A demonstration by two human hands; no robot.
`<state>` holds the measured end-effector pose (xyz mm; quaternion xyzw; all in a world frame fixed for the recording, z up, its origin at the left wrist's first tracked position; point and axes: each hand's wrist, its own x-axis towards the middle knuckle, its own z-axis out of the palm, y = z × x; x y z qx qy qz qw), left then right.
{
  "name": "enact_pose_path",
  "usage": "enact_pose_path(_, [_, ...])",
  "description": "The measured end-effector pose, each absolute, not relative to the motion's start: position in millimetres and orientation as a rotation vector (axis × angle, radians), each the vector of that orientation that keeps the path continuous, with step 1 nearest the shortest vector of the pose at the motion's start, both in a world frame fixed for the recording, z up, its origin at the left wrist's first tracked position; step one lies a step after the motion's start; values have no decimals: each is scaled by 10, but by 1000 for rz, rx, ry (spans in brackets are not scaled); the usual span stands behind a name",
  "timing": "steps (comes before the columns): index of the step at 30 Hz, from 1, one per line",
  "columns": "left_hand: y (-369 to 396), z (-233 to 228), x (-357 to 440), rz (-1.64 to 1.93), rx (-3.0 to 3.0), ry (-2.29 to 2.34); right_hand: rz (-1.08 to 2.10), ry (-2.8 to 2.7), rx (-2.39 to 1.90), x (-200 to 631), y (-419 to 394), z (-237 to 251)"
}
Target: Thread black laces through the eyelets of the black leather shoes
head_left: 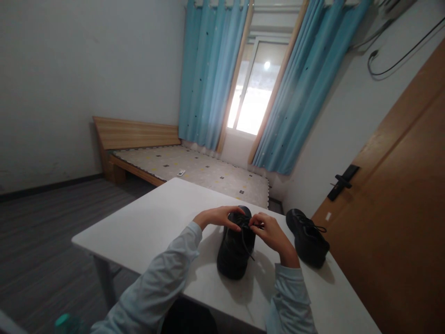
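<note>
Black shoe (232,260) is on the white tbl (146,222), its far end under your fingers (259,219). Your L hand (219,216) arches over its far L side, can't tell if gripping; your R hand (269,230) pinches a lace (244,242). Other shoe (308,243) to the R, apart.

Daylight glared from the window (255,109), its lower part burnt out to white. Below it, soft shadows lay beside the shoes (233,257) on the worktop (139,220); right of it, the door (392,222) was dim. Fine detail looked soft.
</note>
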<state>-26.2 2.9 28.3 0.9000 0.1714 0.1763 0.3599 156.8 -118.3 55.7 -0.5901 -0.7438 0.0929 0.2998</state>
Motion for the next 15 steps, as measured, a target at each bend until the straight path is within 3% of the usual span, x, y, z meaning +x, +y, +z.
enact_pose_path(8, [27,284,-253,451,2322,442,357,-1949,-1522,1595,-1207,601])
enact_pose_path(15, [11,309,-263,443,2309,442,633,-1877,-1379,1761,-1241,578])
